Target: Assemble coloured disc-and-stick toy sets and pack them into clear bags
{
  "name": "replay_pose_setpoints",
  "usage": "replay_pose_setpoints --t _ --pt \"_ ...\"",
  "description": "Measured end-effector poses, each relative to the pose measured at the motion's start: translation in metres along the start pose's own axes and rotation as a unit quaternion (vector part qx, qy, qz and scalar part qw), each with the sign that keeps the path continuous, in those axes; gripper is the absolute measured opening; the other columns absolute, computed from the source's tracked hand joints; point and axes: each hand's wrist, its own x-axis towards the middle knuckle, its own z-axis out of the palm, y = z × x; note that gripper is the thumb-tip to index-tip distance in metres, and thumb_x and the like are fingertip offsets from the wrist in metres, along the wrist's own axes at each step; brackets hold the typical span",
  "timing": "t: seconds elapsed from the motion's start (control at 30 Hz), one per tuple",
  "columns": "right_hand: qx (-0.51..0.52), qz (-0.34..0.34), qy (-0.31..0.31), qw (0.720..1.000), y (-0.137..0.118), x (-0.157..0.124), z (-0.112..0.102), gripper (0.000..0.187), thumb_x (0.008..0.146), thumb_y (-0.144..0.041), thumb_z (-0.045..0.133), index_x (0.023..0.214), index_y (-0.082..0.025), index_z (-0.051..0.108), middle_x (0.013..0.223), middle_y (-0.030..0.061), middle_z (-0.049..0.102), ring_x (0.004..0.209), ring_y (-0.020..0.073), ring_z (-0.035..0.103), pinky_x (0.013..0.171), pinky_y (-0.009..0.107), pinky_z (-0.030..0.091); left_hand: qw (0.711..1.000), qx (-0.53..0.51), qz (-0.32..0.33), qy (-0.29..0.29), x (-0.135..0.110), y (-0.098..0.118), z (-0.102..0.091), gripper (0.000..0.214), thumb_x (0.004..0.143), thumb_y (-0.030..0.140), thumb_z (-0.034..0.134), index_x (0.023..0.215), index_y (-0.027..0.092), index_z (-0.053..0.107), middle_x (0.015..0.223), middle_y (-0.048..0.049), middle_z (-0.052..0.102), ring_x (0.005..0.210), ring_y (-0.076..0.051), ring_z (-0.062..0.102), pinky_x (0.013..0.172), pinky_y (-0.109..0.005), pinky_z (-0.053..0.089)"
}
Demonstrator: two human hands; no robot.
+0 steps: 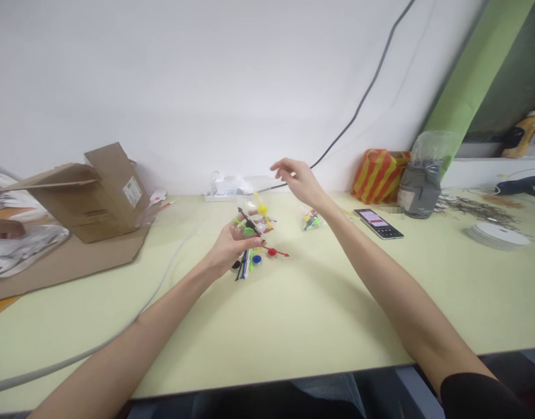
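My left hand (223,249) is closed around several coloured plastic spinner arrows, among them a black one (248,223), a green one (248,231) and a yellow one (262,209). Clear plastic shows around them, but its edges are hard to make out. Just below the fingers are a red spinner arrow (272,252), a blue one (257,260) and several others; whether they hang or lie on the table is unclear. Raised to the right, my right hand (298,179) has loosely bent fingers with nothing visible in them. A clear bag of coloured spinner arrows (311,220) lies beneath its wrist.
An opened cardboard box (101,201) stands at the left, near another person's hand (5,228). A grey cable (149,302) crosses the table (267,343). At the right are a phone (378,223), a striped bag (378,177), a grey bag (419,189) and a white spool (498,234).
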Motion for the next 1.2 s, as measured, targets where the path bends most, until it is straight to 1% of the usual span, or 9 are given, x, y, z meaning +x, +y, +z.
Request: replay_pose_setpoints --t 0.03,0.17,0.3,0.4,0.57,0.7,0.83,0.97,1.2 --pt "-0.024 0.029 -0.005 0.999 0.012 -0.003 0.007 0.032 0.096 -0.014 0.040 0.114 -0.013 0.067 0.098 0.0086 0.072 0.089 0.0163 0.065 0.084 0.028 0.047 1.000 -0.015 0.008 0.008 0.000 0.000 0.000 0.079 0.068 0.020 0.088 0.138 0.025 0.052 0.132 -0.0120 0.065 0.126 -0.032 0.060 0.098 -0.042 0.056" --pt "-0.116 0.162 -0.207 0.958 0.051 -0.026 0.039 0.025 0.094 -0.026 0.059 0.113 -0.014 0.069 0.108 0.0116 0.073 0.092 0.0182 0.066 0.081 0.025 0.046 0.999 -0.024 0.028 0.028 0.002 0.001 -0.002 0.081 0.066 0.017 0.088 0.137 0.027 0.051 0.138 -0.0101 0.061 0.132 -0.027 0.055 0.107 -0.038 0.050" --pt "-0.127 0.199 -0.226 0.945 0.068 -0.046 0.067 0.025 0.092 -0.035 0.065 0.099 -0.012 0.072 0.104 0.0152 0.073 0.092 0.0213 0.066 0.079 0.026 0.046 1.000 0.009 0.001 0.019 0.003 -0.002 -0.004 0.088 0.067 0.018 0.088 0.142 0.027 0.044 0.138 -0.0125 0.061 0.125 -0.030 0.060 0.092 -0.041 0.060" --pt "-0.107 0.202 -0.221 0.948 0.070 -0.048 0.075 0.014 0.088 -0.026 0.066 0.091 -0.013 0.072 0.098 0.0116 0.075 0.086 0.0180 0.066 0.074 0.023 0.045 1.000 0.014 -0.006 -0.004 0.001 -0.003 -0.005 0.088 0.068 0.020 0.087 0.144 0.026 0.042 0.130 -0.0135 0.065 0.114 -0.030 0.067 0.083 -0.040 0.063" --pt "-0.066 0.202 -0.157 0.964 0.067 -0.032 0.059 0.017 0.091 -0.022 0.056 0.094 -0.012 0.069 0.098 0.0091 0.074 0.085 0.0152 0.065 0.073 0.021 0.046 0.998 0.051 -0.024 0.000 0.001 -0.003 -0.007 0.082 0.070 0.025 0.086 0.142 0.024 0.046 0.122 -0.0144 0.069 0.104 -0.031 0.071 0.070 -0.036 0.064" --pt "0.074 0.211 0.041 0.974 0.058 -0.012 0.019 0.025 0.093 -0.037 0.054 0.094 -0.014 0.064 0.093 0.0092 0.072 0.081 0.0156 0.065 0.067 0.022 0.048 0.998 0.060 -0.034 -0.005 0.000 -0.003 -0.007 0.069 0.073 0.028 0.084 0.134 0.021 0.053 0.118 -0.0144 0.071 0.111 -0.033 0.069 0.076 -0.038 0.064" --pt "0.161 0.138 0.191 0.958 0.035 0.004 -0.026 0.037 0.091 -0.057 0.056 0.095 -0.020 0.061 0.088 0.0054 0.068 0.079 0.0135 0.066 0.062 0.021 0.049 0.997 0.055 -0.051 -0.008 -0.001 -0.004 -0.006 0.069 0.070 0.030 0.086 0.130 0.021 0.054 0.116 -0.0147 0.072 0.110 -0.036 0.069 0.075 -0.041 0.065" --pt "0.196 0.059 0.203 0.958 0.001 0.009 -0.045 0.035 0.091 -0.055 0.060 0.094 -0.020 0.061 0.085 0.0041 0.067 0.080 0.0128 0.066 0.061 0.022 0.049 0.997 0.060 -0.056 -0.012 -0.002 -0.002 -0.005 0.071 0.069 0.028 0.087 0.131 0.020 0.053 0.113 -0.0141 0.072 0.104 -0.035 0.072 0.073 -0.039 0.064" --pt "0.140 0.013 0.112 0.984 -0.044 0.006 -0.016 0.021 0.088 -0.039 0.062 0.093 -0.019 0.061 0.087 0.0059 0.069 0.084 0.0171 0.066 0.068 0.028 0.052 0.995 0.082 -0.045 -0.024 -0.002 -0.001 -0.005 0.068 0.069 0.027 0.087 0.128 0.021 0.056 0.098 -0.0096 0.073 0.093 -0.031 0.073 0.065 -0.035 0.063"
